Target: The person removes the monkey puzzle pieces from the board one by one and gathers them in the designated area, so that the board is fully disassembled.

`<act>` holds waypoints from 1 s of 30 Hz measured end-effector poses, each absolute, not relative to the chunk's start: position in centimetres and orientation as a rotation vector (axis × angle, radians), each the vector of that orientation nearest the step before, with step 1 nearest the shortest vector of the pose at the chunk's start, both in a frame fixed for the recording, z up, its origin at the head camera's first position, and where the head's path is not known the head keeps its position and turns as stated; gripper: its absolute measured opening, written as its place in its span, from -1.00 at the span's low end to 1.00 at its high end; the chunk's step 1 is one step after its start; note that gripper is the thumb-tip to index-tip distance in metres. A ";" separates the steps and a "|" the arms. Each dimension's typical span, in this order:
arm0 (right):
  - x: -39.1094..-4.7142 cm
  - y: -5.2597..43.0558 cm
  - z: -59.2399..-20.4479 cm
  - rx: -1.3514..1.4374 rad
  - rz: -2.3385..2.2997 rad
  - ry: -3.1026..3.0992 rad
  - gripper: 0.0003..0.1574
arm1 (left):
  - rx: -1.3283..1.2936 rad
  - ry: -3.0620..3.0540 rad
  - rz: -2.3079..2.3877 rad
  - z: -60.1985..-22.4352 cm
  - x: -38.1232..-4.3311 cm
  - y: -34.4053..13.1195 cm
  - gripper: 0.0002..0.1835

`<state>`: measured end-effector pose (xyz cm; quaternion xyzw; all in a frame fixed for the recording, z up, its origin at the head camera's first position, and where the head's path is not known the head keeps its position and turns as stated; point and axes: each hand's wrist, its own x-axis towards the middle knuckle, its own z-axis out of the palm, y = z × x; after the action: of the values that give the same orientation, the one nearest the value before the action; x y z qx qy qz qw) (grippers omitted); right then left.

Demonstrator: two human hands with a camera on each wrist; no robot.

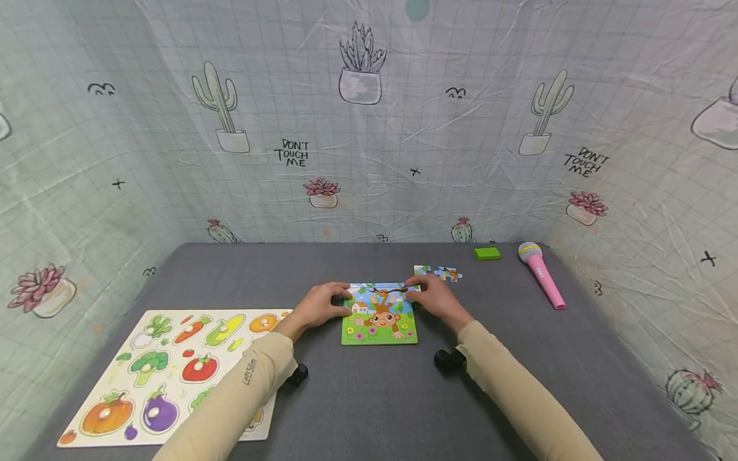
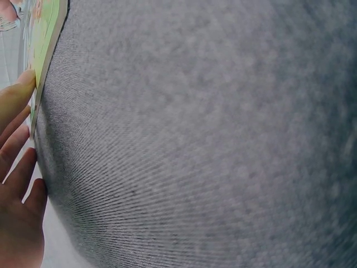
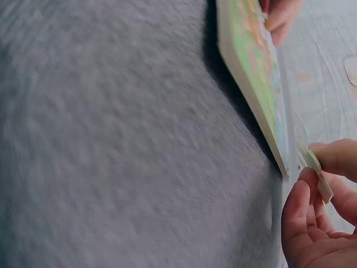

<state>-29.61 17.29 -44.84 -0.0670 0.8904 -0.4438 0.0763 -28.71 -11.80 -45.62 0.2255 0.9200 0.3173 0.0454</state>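
A jigsaw puzzle [image 1: 380, 323] with a monkey picture lies in front of me, its board also seen edge-on in both wrist views. My left hand [image 1: 319, 305] holds the board's left side, thumb against the edge and forefinger at the upper left corner. Over the upper right corner, my right hand [image 1: 439, 298] pinches a puzzle piece [image 3: 324, 188] between thumb and fingers, tilted and just off the board's edge in the right wrist view. Behind that hand lie loose puzzle pieces [image 1: 450, 274], partly hidden by it.
A vegetable puzzle board [image 1: 173, 333] lies at the left, partly under my left forearm. Toward the back right are a green block [image 1: 487, 254] and a pink toy microphone [image 1: 542, 275]. A patterned cloth [image 1: 403, 141] hangs behind the grey table [image 1: 369, 403].
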 end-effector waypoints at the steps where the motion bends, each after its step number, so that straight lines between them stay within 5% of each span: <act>1: -29.6 17.6 -44.8 -0.184 -1.346 2.660 -0.62 | 0.683 2.808 0.970 -45.6 -28.6 -11.8 -0.64; 21: -32.8 29.0 -44.7 0.175 -1.388 2.830 -0.51 | 0.677 2.797 0.983 -45.5 -28.6 -11.9 -0.64; 30: -33.0 31.3 -44.2 0.110 -1.304 2.812 -0.53 | 0.690 2.788 0.983 -45.2 -28.5 -11.9 -0.64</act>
<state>-32.99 31.34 -44.16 0.0356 0.9065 -0.4202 0.0199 -28.54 -11.88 -45.24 0.2269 0.9171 0.3234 0.0528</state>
